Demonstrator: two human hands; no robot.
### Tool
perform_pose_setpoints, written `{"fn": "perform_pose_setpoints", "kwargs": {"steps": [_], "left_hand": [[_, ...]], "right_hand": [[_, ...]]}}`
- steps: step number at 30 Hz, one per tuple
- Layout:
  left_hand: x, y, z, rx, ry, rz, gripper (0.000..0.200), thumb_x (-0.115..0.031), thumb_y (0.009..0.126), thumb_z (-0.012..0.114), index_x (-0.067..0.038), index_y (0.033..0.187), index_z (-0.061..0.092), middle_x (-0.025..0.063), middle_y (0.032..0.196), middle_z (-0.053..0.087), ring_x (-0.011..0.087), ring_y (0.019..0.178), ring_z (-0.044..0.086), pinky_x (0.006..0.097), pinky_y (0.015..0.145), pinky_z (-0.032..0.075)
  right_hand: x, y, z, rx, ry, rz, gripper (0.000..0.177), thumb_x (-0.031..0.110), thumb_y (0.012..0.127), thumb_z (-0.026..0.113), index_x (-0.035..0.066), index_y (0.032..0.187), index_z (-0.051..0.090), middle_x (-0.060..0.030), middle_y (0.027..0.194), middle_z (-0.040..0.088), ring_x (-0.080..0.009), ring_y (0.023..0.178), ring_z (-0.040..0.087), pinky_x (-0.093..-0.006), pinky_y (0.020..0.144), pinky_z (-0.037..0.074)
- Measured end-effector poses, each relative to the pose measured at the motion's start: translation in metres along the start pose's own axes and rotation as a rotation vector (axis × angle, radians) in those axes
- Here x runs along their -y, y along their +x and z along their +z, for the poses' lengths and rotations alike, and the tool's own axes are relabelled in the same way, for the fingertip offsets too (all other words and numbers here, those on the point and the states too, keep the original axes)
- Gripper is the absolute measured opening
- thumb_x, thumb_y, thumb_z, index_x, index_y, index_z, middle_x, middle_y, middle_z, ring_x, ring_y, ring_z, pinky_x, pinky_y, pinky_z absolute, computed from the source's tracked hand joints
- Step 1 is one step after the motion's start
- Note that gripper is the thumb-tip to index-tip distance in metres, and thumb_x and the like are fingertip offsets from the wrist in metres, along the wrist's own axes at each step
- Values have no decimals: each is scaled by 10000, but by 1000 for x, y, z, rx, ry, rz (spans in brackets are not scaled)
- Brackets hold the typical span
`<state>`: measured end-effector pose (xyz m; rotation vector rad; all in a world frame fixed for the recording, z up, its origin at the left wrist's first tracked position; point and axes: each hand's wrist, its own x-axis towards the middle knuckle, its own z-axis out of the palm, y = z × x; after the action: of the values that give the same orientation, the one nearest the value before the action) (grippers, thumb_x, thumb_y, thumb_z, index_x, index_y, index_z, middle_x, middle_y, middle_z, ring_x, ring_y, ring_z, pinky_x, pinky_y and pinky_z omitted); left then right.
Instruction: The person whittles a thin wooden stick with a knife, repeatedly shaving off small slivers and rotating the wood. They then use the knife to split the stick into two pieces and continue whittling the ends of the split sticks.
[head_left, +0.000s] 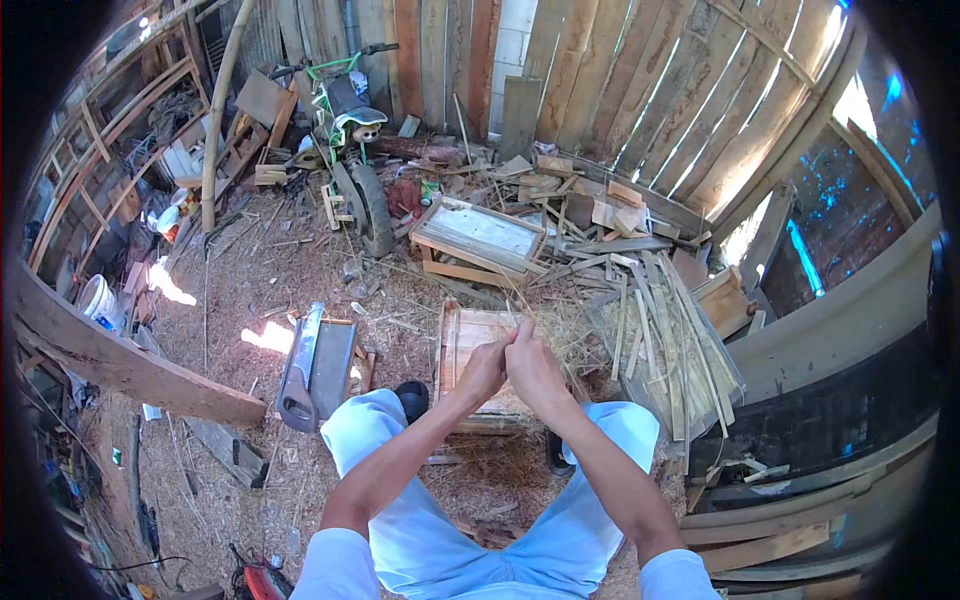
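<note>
My left hand [484, 371] and my right hand [535, 372] meet in front of my knees, fingers closed and touching. Thin pale straw-like strands show around the fingertips; whatever is pinched between them is too small to make out. Below the hands lies a shallow wooden box [450, 345] with raised side strips, partly covered by my hands and forearms. Just right of my hands is a loose heap of dry straw-like fibre [572, 350]. Both hands are above the box, between my spread legs.
A handsaw [299, 385] rests on a dark-topped wooden piece [336, 360] at left. Beyond the box is a wooden frame with a whitish panel [485, 232]. Thin wood strips [680, 350] lie on a board at right. Scrap wood [610, 205] and a small motorbike [355, 130] stand farther back.
</note>
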<state>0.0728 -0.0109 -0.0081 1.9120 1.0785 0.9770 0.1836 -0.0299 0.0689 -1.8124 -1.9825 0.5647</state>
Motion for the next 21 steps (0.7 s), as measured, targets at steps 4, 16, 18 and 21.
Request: {"fn": "perform_pose_setpoints", "kwargs": {"steps": [4,16,18,21], "left_hand": [[20,4,8,-92,5,72,396,19,852,525,-16,1246,529,149,770,654,175,660,594,316,651,472],[6,3,-13,-72,-16,106,503,117,766,489,-5,1254,509,271,810,585,375,694,596,358,624,455],[-1,2,-18,-60,-52,43,418,70,805,504,-27,1209,547,256,815,592,406,742,606,413,623,459],[6,4,-15,-103,-46,150,317,49,810,525,-9,1119,566,249,801,592,419,718,586,418,606,447]], "right_hand": [[-6,4,0,-18,45,-56,229,94,890,382,-83,1029,339,-332,714,586,-476,675,607,-537,580,457],[-7,8,0,4,238,-53,257,143,897,425,-31,1047,310,-362,756,566,-526,759,566,-561,658,447],[-5,10,-1,-36,365,-114,257,138,895,430,-32,1046,310,-359,737,565,-526,742,568,-560,649,453],[-5,8,-1,1,204,-83,288,130,888,432,-45,1078,306,-356,725,566,-525,739,571,-559,665,454]]}}
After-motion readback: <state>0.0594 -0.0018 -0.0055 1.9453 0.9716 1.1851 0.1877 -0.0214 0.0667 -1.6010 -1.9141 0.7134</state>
